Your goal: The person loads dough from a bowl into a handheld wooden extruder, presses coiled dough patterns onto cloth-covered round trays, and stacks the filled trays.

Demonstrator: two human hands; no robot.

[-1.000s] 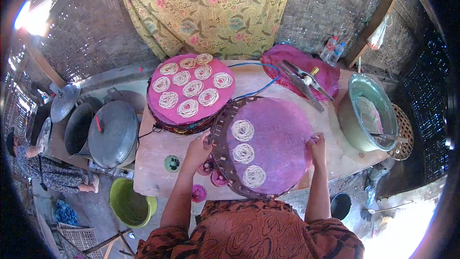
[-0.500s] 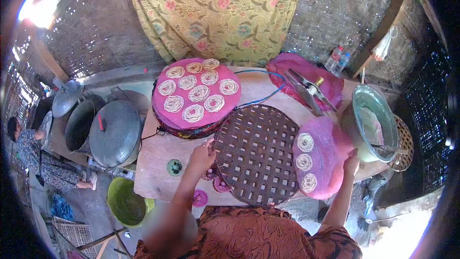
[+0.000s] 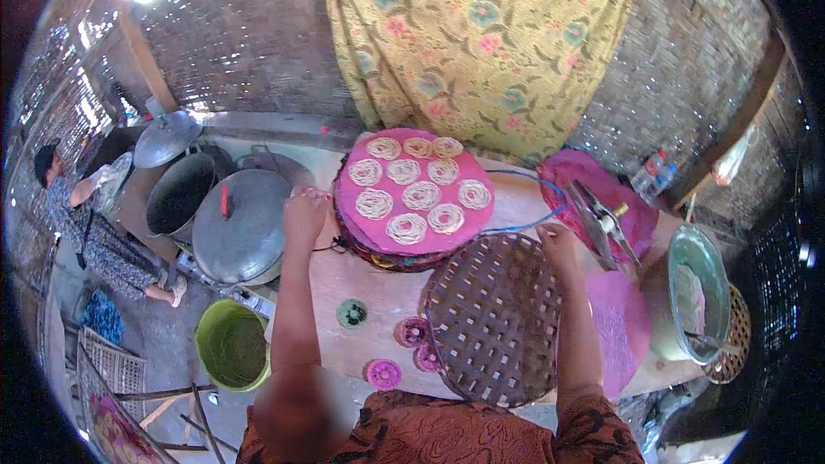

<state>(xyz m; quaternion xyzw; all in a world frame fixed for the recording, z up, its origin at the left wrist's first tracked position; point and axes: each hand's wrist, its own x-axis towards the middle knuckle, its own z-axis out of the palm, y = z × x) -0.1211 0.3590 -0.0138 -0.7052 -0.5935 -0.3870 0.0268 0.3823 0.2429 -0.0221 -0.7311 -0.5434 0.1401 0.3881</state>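
My left hand, fingers curled closed, is raised between the big pot's domed lid and a round stack topped with a pink sheet. Several pale noodle-like coils lie on that sheet. My right hand, also closed, is over the upper right edge of a dark round woven tray. I cannot make out what, if anything, either hand holds. My right forearm crosses in front of a second pink sheet and hides part of it.
A green bucket stands at the right, a lime tub at lower left. Small pink and green plastic discs lie on the table. A metal tool rests on pink sheeting at the back. Another person stands far left.
My left hand has left the woven tray's edge and moved up and left beside the stack. My right hand has left the second pink sheet and moved up and left over the tray.
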